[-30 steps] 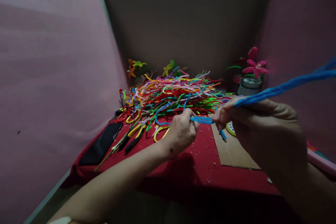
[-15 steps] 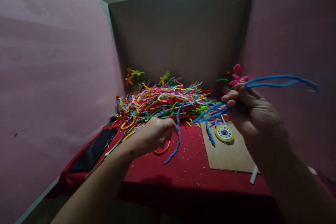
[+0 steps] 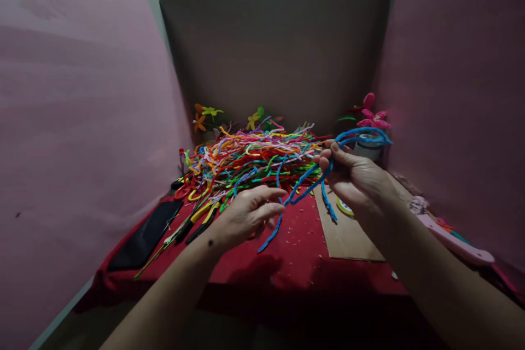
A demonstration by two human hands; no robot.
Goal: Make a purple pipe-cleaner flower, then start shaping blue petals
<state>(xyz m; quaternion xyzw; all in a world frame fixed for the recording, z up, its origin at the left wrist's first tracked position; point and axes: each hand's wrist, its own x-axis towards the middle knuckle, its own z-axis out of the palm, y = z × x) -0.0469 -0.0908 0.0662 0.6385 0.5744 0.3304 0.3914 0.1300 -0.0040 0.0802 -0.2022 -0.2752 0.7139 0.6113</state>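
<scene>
Walls [image 3: 82, 98] well apart, 2 hands [image 3: 363, 179] and blue strands [image 3: 356, 132] inside table edge [image 3: 229, 280].

Two bare arms reach in from the bottom of the frame. The left arm [image 3: 172, 290] slants up from the lower left, and a small dark spot shows on the left wrist [image 3: 215, 238]. The left hand [image 3: 248, 210] is just below the middle of the frame, with its back facing up. Its thumb and pointing finger poke to the right, with a gap between their tips. The right arm [image 3: 443, 268] slants up from the lower right corner. The right hand [image 3: 361, 178] is higher, right of the middle. Its thumb and pointing finger pinch together, and the other fingers curl in. The two hands are apart.
</scene>
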